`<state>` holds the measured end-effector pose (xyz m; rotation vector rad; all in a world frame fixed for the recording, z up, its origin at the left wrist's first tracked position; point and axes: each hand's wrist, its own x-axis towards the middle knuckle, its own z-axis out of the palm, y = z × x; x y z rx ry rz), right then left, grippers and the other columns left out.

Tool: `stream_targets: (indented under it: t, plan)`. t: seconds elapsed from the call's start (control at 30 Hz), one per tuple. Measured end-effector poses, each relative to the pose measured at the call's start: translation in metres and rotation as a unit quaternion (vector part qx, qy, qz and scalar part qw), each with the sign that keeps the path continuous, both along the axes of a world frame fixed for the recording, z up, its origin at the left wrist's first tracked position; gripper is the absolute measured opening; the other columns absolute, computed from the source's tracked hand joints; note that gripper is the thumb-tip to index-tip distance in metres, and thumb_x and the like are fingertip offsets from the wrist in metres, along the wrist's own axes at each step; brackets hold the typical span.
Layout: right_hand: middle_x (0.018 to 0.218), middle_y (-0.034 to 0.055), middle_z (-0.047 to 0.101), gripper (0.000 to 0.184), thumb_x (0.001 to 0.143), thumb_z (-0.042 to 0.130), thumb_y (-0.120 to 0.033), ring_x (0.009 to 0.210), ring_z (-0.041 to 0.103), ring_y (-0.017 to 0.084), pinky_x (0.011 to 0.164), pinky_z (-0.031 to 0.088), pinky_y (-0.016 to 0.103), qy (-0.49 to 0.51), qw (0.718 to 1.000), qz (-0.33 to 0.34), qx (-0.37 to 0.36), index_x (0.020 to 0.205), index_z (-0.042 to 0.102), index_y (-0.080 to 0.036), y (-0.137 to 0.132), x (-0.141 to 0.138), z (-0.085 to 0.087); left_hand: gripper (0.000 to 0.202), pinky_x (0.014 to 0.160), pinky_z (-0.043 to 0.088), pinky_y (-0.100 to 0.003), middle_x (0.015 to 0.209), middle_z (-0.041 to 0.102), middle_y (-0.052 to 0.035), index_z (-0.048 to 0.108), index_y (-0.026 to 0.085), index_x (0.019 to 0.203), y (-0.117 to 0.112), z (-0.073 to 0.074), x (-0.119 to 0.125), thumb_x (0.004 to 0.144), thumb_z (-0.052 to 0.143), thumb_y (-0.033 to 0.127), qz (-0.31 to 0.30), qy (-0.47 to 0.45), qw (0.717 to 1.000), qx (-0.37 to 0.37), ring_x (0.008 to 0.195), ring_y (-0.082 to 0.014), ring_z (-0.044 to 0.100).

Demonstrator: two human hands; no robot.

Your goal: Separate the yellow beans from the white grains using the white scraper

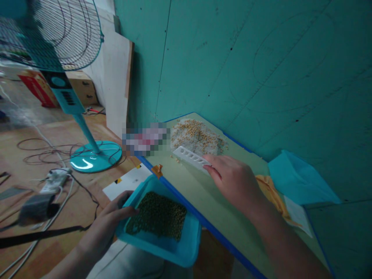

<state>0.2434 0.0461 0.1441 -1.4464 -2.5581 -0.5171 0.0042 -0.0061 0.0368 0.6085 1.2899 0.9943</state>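
My left hand is closed on the left rim of a light-blue plastic tub, thumb over the edge. Small green beans cover much of the tub's floor; the tub is tilted beside the table's near edge. In my right hand is a white plastic strip with a row of small square compartments, gripped at its right end above the table. Just beyond the strip lies a heap of whitish grains with yellow round beans scattered over its top.
A blue standing fan is at the left, with cables and a power strip on the floor. A blue bag and an orange-yellow cloth lie on the table's right. A green wall rises behind.
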Motion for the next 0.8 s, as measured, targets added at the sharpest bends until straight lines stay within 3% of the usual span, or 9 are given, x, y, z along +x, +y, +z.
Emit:
stream_targets:
  t: [0.23, 0.5, 0.8]
  plan:
    - [0.084, 0.0052, 0.063, 0.027, 0.087, 0.04, -0.021, 0.078, 0.053, 0.018, 0.066, 0.033, 0.028, -0.007, 0.999, 0.033, -0.005, 0.11, 0.054, -0.021, -0.002, -0.009, -0.005, 0.032, 0.049, 0.047, -0.027, 0.058, 0.065, 0.0088, 0.052, 0.023, 0.088, 0.001, -0.001, -0.001, 0.059, 0.064, 0.018, -0.006, 0.016, 1.0, -0.003, 0.054, -0.0198, 0.063]
    - [0.075, 0.001, 0.06, 0.021, 0.086, 0.045, -0.022, 0.072, 0.051, 0.017, 0.063, 0.03, 0.028, 0.008, 0.997, 0.07, 0.021, 0.105, 0.054, -0.023, -0.007, -0.008, -0.01, 0.035, 0.05, 0.049, -0.026, 0.063, 0.068, 0.0106, 0.054, 0.026, 0.09, 0.003, -0.019, -0.011, 0.057, 0.064, 0.018, 0.012, -0.004, 1.0, 0.024, 0.059, -0.0186, 0.064]
    - [0.079, 0.0007, 0.061, 0.013, 0.086, 0.044, -0.022, 0.075, 0.053, 0.016, 0.064, 0.031, 0.028, 0.015, 0.996, 0.05, -0.068, 0.085, 0.056, -0.021, -0.016, -0.002, 0.006, 0.04, 0.051, 0.051, -0.026, 0.069, 0.069, 0.0101, 0.052, 0.026, 0.095, 0.002, -0.02, -0.014, 0.058, 0.066, 0.019, 0.011, -0.032, 0.999, 0.032, 0.063, -0.0181, 0.065]
